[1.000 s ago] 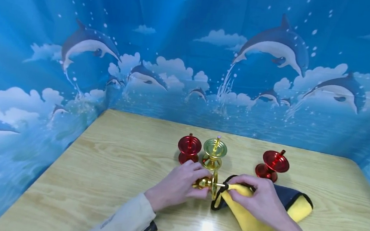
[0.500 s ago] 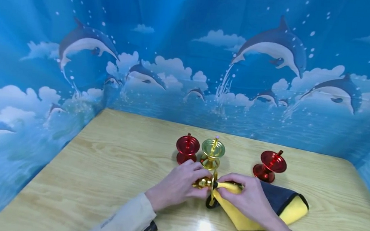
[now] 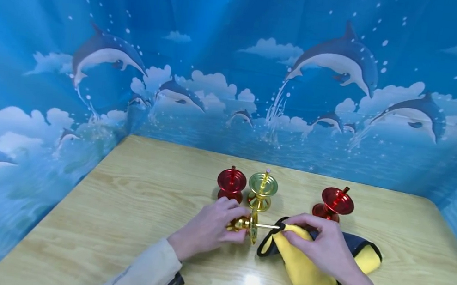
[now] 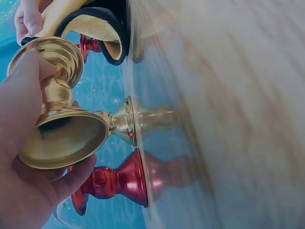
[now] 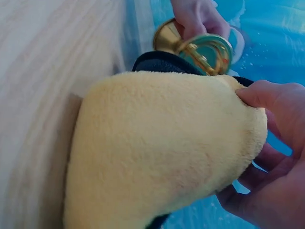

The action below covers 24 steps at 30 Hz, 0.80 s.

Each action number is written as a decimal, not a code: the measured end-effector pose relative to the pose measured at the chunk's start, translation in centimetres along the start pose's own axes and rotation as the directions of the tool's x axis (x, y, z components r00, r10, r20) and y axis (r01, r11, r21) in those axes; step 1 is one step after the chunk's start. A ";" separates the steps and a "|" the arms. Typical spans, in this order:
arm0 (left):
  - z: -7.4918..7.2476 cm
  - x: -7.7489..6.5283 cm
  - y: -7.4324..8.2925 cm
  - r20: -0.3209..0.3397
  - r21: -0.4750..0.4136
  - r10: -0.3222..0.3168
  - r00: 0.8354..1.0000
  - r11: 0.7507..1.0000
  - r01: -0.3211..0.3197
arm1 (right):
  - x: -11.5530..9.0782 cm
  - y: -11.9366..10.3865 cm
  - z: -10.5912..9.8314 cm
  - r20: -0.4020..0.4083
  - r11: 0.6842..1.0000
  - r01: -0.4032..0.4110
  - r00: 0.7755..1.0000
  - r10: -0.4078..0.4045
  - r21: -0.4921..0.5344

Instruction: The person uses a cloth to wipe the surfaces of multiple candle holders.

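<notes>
My left hand (image 3: 205, 226) grips a shiny gold candle holder (image 4: 58, 93) by its stem, tipped on its side. Its dish faces right, and the thin centre post (image 3: 267, 226) points toward my right hand (image 3: 328, 246). Thumb and fingers of that hand pinch a yellow and navy cloth (image 3: 303, 269) with black edging, bunched round the post's tip. The rest of the cloth hangs below and behind the right hand; in the right wrist view its fluffy yellow side fills the middle.
Behind my left hand stand a red candle holder (image 3: 231, 182) and an upright gold candle holder (image 3: 262, 188), side by side. Another red candle holder (image 3: 334, 202) stands farther right, beyond the cloth. A blue dolphin-print curtain (image 3: 215, 113) backs the wooden table (image 3: 144, 185).
The pinched cloth slid left along the post up to the dish, then back right to the tip. My left hand and the gold candle holder have shifted slightly left.
</notes>
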<state>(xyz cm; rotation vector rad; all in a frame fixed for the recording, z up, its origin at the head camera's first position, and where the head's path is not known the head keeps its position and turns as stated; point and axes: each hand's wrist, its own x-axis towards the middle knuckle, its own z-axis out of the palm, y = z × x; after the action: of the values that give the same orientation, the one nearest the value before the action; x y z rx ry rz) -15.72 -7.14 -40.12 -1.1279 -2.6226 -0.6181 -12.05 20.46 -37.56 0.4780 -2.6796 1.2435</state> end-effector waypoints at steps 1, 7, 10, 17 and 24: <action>-0.1 0.0 0.0 -0.006 -0.003 0.000 1.000 1.000 0.000 | 0.0 0.0 -0.3 -0.002 1.000 -0.016 1.000 0.016 0.004; -0.6 -0.1 -0.4 -0.080 -0.035 0.018 0.997 0.999 -0.021 | 0.2 0.5 -2.2 -0.088 0.998 -0.064 0.994 0.064 0.000; -0.7 0.0 -0.4 -0.091 -0.040 0.041 0.995 0.998 -0.045 | 0.7 0.6 -3.0 -0.180 0.995 -0.083 0.981 0.073 -0.051; 0.0 0.2 0.4 -0.074 0.001 0.132 0.988 0.991 -0.133 | 1.1 -1.6 -2.9 -0.136 0.999 -0.034 0.990 0.029 -0.040; 0.4 0.8 1.0 -0.078 0.039 0.165 0.983 0.986 -0.162 | 0.6 -2.2 -0.1 0.045 0.979 0.191 0.981 -0.188 -0.072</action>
<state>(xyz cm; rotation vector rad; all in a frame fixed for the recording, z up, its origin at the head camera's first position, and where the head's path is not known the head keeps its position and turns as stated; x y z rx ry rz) -15.50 -5.82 -39.93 -1.2654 -2.4330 -0.5727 -11.83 19.11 -35.79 0.7336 -2.6275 1.0861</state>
